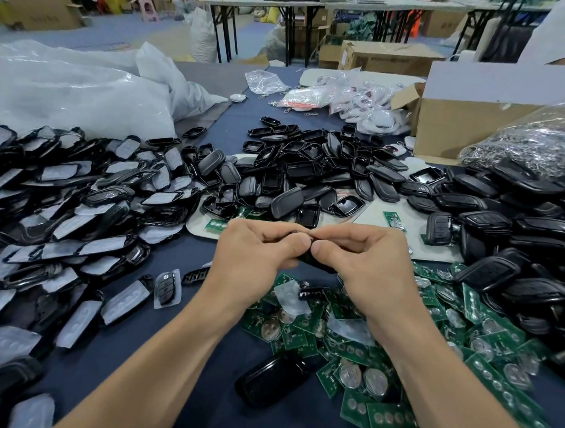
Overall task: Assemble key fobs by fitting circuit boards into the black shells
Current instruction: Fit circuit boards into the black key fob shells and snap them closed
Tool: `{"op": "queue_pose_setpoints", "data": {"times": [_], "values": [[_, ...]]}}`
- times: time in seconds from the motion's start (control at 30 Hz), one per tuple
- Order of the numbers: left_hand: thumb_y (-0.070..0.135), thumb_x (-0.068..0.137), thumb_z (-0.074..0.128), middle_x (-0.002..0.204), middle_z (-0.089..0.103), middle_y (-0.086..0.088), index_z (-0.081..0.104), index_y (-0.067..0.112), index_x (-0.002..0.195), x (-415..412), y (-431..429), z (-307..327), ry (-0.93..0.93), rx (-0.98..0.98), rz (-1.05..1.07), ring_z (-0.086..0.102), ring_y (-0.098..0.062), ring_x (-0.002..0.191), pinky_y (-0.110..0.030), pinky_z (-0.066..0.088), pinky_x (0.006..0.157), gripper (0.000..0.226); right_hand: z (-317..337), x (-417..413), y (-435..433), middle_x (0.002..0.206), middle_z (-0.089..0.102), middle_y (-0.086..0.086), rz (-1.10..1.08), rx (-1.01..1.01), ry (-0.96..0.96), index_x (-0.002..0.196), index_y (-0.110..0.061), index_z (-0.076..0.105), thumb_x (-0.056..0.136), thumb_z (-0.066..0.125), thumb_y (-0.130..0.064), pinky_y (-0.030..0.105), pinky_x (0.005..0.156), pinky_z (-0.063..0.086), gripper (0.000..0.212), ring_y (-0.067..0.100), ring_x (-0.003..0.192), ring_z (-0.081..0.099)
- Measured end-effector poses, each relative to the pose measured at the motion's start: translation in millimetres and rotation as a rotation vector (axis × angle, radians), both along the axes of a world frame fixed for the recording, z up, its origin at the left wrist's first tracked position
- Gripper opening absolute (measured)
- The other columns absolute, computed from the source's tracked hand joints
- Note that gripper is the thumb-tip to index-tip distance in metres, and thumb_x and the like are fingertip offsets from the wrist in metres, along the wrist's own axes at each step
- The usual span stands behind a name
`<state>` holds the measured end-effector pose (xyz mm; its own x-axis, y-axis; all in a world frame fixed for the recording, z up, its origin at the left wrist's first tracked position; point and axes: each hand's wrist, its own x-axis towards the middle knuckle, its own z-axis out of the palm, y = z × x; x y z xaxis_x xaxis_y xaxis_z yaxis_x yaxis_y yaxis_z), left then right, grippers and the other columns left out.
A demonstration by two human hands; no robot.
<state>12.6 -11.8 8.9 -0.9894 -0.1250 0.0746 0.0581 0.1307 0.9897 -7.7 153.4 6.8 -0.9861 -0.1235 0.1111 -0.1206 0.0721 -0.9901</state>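
Note:
My left hand and my right hand meet at the middle of the table, both closed around one black key fob shell. Only its dark edge shows between the thumbs; whether a board sits inside is hidden. Green circuit boards with round coin cells lie in a heap below and to the right of my hands. Empty black shell halves are piled just beyond my hands. A single glossy black shell lies close to me between my forearms.
Shells with white film backing cover the left of the table. Assembled black fobs are stacked on the right. Farther back stand a cardboard box, white plastic sacks and a bag of metal rings.

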Motion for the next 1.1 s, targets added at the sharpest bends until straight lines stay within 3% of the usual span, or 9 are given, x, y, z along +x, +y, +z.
{"op": "queue_pose_setpoints", "data": {"times": [0.1, 0.3, 0.37, 0.5, 0.6, 0.67, 0.8, 0.93, 1.1], "values": [[0.013, 0.092, 0.076, 0.085, 0.081, 0.004, 0.085, 0.025, 0.099, 0, -1, 0, 0.058, -0.079, 0.012, 0.078, -0.012, 0.086, -0.024, 0.062, 0.074, 0.016, 2, 0, -1, 0.081, 0.080, -0.010, -0.013, 0.068, 0.020, 0.086, -0.029, 0.081, 0.078, 0.081, -0.015, 0.030, 0.075, 0.058, 0.016, 0.008, 0.082, 0.077], [0.027, 0.089, 0.079, 0.091, 0.076, 0.030, 0.074, 0.053, 0.105, 2, -2, -5, 0.241, -0.389, 0.032, 0.073, 0.006, 0.090, -0.021, 0.060, 0.081, 0.031, 6, 3, -1, 0.081, 0.073, -0.032, -0.065, 0.353, 0.158, 0.081, -0.038, 0.075, 0.080, 0.080, -0.013, 0.002, 0.069, 0.047, 0.026, -0.013, 0.080, 0.069], [0.039, 0.084, 0.079, 0.098, 0.078, 0.024, 0.076, 0.049, 0.108, 0, -1, -5, 0.186, -0.227, 0.041, 0.074, 0.001, 0.096, -0.026, 0.061, 0.086, 0.026, 9, 3, -1, 0.079, 0.076, -0.025, -0.056, 0.244, 0.128, 0.080, -0.038, 0.077, 0.082, 0.080, -0.010, 0.005, 0.068, 0.050, 0.028, -0.009, 0.079, 0.071], [0.051, 0.086, 0.070, 0.100, 0.081, -0.001, 0.082, 0.040, 0.105, -3, 2, -2, 0.046, -0.024, -0.085, 0.078, -0.025, 0.099, -0.051, 0.062, 0.091, 0.025, 11, 6, -5, 0.081, 0.080, 0.004, -0.018, -0.192, -0.186, 0.080, -0.021, 0.082, 0.084, 0.080, 0.000, 0.020, 0.062, 0.058, 0.021, 0.015, 0.076, 0.077], [0.039, 0.098, 0.063, 0.103, 0.081, 0.003, 0.083, 0.037, 0.101, -1, 3, 0, 0.039, 0.047, -0.121, 0.078, -0.019, 0.100, -0.042, 0.064, 0.086, 0.021, 8, 9, -10, 0.087, 0.079, 0.018, 0.007, -0.300, -0.340, 0.088, -0.012, 0.081, 0.086, 0.077, 0.001, 0.046, 0.077, 0.065, 0.014, 0.039, 0.085, 0.077], [0.037, 0.102, 0.058, 0.103, 0.081, 0.004, 0.084, 0.035, 0.098, 0, 4, 2, 0.041, 0.074, -0.110, 0.078, -0.017, 0.099, -0.034, 0.064, 0.082, 0.026, 8, 9, -12, 0.087, 0.079, 0.019, 0.010, -0.298, -0.353, 0.088, -0.012, 0.080, 0.086, 0.077, 0.000, 0.045, 0.079, 0.065, 0.013, 0.038, 0.085, 0.076], [0.036, 0.101, 0.058, 0.099, 0.081, -0.008, 0.084, 0.023, 0.099, -2, 5, 0, -0.005, 0.129, -0.041, 0.078, -0.029, 0.096, -0.047, 0.064, 0.086, 0.030, 7, 8, -14, 0.088, 0.079, 0.018, 0.027, -0.271, -0.333, 0.089, -0.011, 0.078, 0.084, 0.079, -0.001, 0.036, 0.072, 0.065, 0.011, 0.034, 0.079, 0.073], [0.029, 0.104, 0.058, 0.096, 0.081, -0.010, 0.085, 0.020, 0.093, -3, 4, -1, -0.025, 0.162, -0.008, 0.078, -0.029, 0.092, -0.043, 0.065, 0.081, 0.031, 7, 9, -14, 0.086, 0.078, 0.020, 0.053, -0.228, -0.321, 0.091, -0.009, 0.077, 0.084, 0.081, -0.002, 0.029, 0.066, 0.061, 0.010, 0.026, 0.075, 0.071], [0.068, 0.088, 0.043, 0.094, 0.081, -0.013, 0.084, 0.021, 0.092, 0, 4, 0, -0.066, 0.192, 0.003, 0.078, -0.025, 0.089, -0.037, 0.064, 0.081, 0.062, 8, 9, -13, 0.089, 0.078, 0.020, 0.051, -0.279, -0.349, 0.089, -0.011, 0.076, 0.087, 0.079, -0.003, 0.028, 0.066, 0.061, 0.009, 0.024, 0.077, 0.076]]}}
